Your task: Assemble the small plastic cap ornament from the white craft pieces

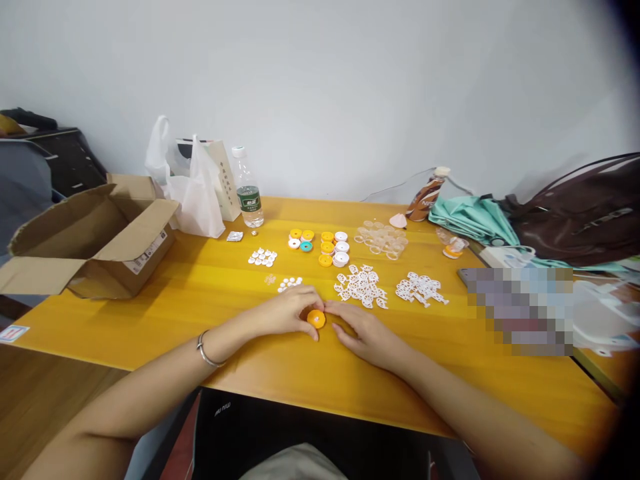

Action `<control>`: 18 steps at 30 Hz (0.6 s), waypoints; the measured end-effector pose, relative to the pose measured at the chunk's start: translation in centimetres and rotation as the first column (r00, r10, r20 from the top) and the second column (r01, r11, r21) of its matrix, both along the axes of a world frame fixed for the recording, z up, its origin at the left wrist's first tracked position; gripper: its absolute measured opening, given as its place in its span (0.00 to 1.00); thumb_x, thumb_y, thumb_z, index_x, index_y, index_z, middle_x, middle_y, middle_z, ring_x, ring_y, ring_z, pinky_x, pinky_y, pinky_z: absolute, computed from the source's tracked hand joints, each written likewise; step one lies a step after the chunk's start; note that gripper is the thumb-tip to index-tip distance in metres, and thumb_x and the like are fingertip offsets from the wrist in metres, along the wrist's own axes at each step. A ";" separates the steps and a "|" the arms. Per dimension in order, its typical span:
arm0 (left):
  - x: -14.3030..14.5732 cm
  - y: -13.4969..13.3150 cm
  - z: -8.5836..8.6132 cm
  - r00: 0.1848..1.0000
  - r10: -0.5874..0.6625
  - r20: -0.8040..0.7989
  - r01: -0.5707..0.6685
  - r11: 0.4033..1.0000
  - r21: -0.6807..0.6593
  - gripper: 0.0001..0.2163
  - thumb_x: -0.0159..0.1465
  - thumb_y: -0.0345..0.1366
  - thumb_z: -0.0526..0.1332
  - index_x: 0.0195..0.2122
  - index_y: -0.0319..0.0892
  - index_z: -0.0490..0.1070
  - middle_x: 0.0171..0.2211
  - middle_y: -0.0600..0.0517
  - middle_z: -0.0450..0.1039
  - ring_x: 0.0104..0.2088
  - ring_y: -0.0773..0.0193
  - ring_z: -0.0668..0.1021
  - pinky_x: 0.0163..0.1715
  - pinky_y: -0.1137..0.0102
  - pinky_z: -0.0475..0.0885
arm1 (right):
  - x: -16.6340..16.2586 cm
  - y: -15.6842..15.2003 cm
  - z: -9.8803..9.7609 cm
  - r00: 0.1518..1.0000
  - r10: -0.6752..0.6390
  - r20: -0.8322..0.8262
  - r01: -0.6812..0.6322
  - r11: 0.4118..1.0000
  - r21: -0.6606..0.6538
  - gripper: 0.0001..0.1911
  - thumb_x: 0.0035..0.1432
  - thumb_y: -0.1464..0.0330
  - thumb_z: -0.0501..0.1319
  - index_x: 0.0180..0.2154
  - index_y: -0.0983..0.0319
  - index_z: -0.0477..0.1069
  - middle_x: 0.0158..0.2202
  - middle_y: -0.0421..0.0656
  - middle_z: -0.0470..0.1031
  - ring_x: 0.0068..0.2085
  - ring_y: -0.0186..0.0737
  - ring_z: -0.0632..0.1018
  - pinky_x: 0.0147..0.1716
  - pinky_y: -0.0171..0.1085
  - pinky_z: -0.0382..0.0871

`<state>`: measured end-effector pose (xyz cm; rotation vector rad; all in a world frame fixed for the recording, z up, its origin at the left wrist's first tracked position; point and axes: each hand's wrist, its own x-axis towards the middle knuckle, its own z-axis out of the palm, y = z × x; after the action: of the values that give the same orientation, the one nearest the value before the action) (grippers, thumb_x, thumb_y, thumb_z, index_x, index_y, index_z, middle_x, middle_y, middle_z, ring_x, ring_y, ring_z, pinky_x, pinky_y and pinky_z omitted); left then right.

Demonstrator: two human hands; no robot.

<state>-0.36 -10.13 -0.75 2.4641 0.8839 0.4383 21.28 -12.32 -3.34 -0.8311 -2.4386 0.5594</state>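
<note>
The wall (350,80) at the back is plain and pale, a kind of grey-white. Soft light falls evenly over it. A long yellow wooden bench (280,380) stands right up against the wall, and its top shines a little. At the far left sits a dark cupboard (70,160). Low down on the left is brown wood (35,407), maybe the floor. At the right edge another yellow top (613,370) shows.

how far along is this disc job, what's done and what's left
Done, it seems: about ten round discs, orange, white and teal, grouped mid-table. In hand: one orange disc, held by the left hand, the right hand touching it. Left: two piles of white cut-out pieces, small white buttons and a heap of clear shells lie loose, so plenty looks undone.
</note>
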 end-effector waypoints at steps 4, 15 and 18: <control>-2.4 0.6 2.1 0.998 0.042 0.037 -0.042 0.999 -0.011 0.14 0.58 0.43 0.60 0.42 0.42 0.69 0.40 0.50 0.69 0.39 0.63 0.72 0.41 0.70 0.65 | 0.1 0.1 -0.3 0.999 -0.030 0.025 0.030 1.000 0.011 0.17 0.58 0.74 0.52 0.50 0.60 0.64 0.52 0.47 0.70 0.53 0.41 0.70 0.53 0.44 0.65; -8.7 5.6 2.1 0.919 0.264 -0.293 -0.192 0.948 0.253 0.08 0.60 0.31 0.55 0.35 0.40 0.73 0.36 0.49 0.73 0.36 0.63 0.74 0.38 0.71 0.66 | 0.2 0.2 -0.5 0.999 -0.041 0.001 0.041 0.999 -0.004 0.17 0.58 0.73 0.53 0.49 0.58 0.65 0.51 0.46 0.71 0.53 0.42 0.71 0.53 0.45 0.66; -8.6 6.1 1.8 0.907 0.258 -0.334 -0.168 0.946 0.276 0.08 0.60 0.30 0.55 0.33 0.41 0.74 0.35 0.49 0.74 0.35 0.62 0.74 0.37 0.70 0.65 | 0.2 0.2 -0.5 0.999 -0.042 -0.010 0.042 0.999 -0.010 0.17 0.57 0.73 0.53 0.49 0.58 0.65 0.51 0.45 0.71 0.53 0.42 0.71 0.53 0.46 0.66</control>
<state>-8.92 -4.04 1.07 2.7351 1.3351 0.1628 21.49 -12.14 -3.88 -0.8788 -2.4053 0.5590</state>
